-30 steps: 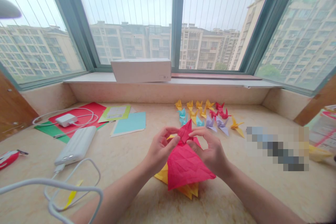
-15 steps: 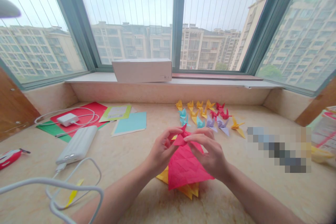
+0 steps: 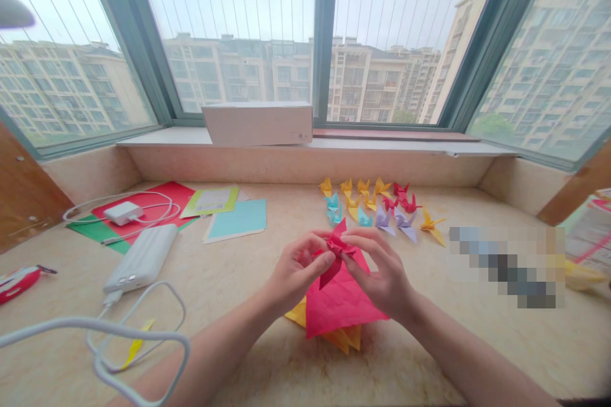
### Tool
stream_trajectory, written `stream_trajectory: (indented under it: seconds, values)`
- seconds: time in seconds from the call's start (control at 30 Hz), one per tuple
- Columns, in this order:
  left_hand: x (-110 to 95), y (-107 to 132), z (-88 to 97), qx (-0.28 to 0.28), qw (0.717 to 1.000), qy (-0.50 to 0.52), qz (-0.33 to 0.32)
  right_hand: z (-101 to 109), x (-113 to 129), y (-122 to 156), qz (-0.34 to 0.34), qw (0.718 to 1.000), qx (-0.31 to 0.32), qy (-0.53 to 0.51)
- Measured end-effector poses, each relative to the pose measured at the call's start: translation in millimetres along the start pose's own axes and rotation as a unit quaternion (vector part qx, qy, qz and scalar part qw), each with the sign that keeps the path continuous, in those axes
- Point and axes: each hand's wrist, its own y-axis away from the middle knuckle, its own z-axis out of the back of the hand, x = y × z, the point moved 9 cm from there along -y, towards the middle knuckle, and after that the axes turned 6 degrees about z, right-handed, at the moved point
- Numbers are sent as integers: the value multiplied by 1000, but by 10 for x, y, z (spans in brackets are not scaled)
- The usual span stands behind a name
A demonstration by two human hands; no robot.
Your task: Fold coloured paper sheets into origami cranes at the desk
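My left hand [image 3: 292, 275] and my right hand [image 3: 382, 272] both pinch a small folded red paper piece [image 3: 335, 254] held just above the tabletop. Directly under it lies a creased red paper sheet [image 3: 340, 305] on top of yellow sheets [image 3: 344, 338]. Beyond my hands, several finished paper cranes [image 3: 377, 206] in yellow, blue, red and purple stand in rows.
A white power bank [image 3: 142, 258] with white cables [image 3: 119, 331] lies at the left, near a charger [image 3: 123, 212] on red and green paper. Blue and green sheets [image 3: 235, 219] lie behind. A white box [image 3: 258, 123] sits on the window sill. A red-handled tool [image 3: 19, 281] lies far left.
The small red piece has been folded narrower between my fingers, its tip now pointing down. Both hands stayed in the same place above the sheets.
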Motion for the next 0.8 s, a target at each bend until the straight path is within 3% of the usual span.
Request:
stream_trajectory:
  seconds: [0.17, 0.3, 0.43, 0.63, 0.8]
  values:
    - [112, -22, -60, 12, 996, 81, 35, 6, -64, 4, -27, 1000, -2, 12]
    - [92, -27, -48, 1, 996, 91, 21, 6, -87, 2, -41, 999, -6, 10]
    - [102, -26, 8, -29, 997, 70, 29, -24, -111, 9, -49, 999, 6, -1]
    - [123, -17, -98, 26, 999, 2, 46, -32, -118, 6, -53, 999, 11, -5]
    - [132, -26, -9, -20, 997, -25, 65, -10, -145, 12, -60, 998, -1, 5]
